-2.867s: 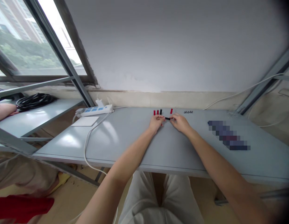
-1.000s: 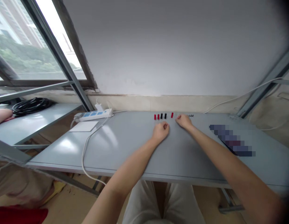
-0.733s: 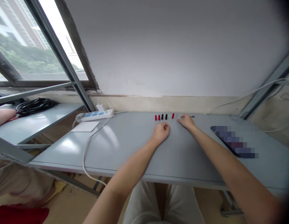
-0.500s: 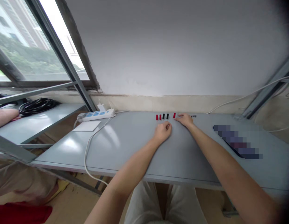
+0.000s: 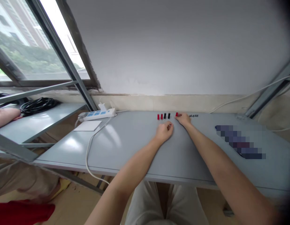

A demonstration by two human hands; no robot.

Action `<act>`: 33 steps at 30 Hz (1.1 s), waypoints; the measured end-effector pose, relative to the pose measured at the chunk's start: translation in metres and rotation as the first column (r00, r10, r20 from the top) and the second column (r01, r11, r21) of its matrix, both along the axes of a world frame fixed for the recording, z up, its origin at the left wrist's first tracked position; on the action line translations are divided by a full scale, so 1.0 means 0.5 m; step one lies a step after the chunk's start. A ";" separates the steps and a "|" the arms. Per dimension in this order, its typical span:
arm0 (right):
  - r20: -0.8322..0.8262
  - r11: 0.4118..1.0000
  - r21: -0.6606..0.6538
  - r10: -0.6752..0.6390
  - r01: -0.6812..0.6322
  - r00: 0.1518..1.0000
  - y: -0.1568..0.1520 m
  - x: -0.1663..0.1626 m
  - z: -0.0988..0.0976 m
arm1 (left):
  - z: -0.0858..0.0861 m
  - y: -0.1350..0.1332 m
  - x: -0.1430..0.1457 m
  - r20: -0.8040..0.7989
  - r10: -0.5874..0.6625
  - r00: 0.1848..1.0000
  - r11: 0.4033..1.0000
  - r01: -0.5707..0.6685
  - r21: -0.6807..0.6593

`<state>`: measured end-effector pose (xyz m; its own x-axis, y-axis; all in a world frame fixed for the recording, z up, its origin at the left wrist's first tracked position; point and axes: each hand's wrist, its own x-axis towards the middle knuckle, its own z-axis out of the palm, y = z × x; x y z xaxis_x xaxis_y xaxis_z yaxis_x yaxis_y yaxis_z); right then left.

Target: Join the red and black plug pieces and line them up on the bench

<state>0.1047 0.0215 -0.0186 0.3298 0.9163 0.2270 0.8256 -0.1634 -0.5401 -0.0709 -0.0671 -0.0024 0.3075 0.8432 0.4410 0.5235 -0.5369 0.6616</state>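
Two small red cylinders [image 5: 160, 116] and two black cylinders [image 5: 167, 116] stand upright in a row on the grey table [image 5: 131, 147], near the wall. To their right is another small red cylinder [image 5: 176, 114], its lower part covered by the fingers of my right hand [image 5: 183, 119], which are closed on it. My left hand [image 5: 164, 131] rests on the table just in front of the row, its fingers curled together. Whatever it holds, if anything, is hidden. Several tiny dark pieces [image 5: 193, 116] lie in a line to the right of my right hand.
A white power strip [image 5: 99, 114] with a cable [image 5: 88, 150] lies at the back left, by a flat white box [image 5: 87, 126]. A blurred-out dark object [image 5: 238, 143] is on the right. Another person's arm [image 5: 6, 116] is at the left, near coiled black cable [image 5: 39, 105].
My right hand has moved slightly left, and its fingers now cover part of the single red cylinder. The tiny dark pieces show more fully. My left hand keeps its place.
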 end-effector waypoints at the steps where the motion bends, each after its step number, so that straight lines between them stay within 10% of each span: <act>1: 0.002 1.000 -0.002 0.002 -0.002 1.000 -0.005 0.000 0.002 | -0.001 0.002 0.000 0.006 0.006 1.000 1.000 -0.006 -0.005; 17: 0.077 0.929 -0.023 0.371 -0.370 0.926 -0.169 -0.053 0.039 | -0.025 0.028 0.007 0.069 -0.018 0.997 1.000 0.019 -0.008; 33: 0.428 0.963 -0.085 0.268 -0.257 0.863 -0.187 -0.009 0.058 | -0.031 0.039 0.002 0.178 0.066 0.982 0.997 -0.059 -0.040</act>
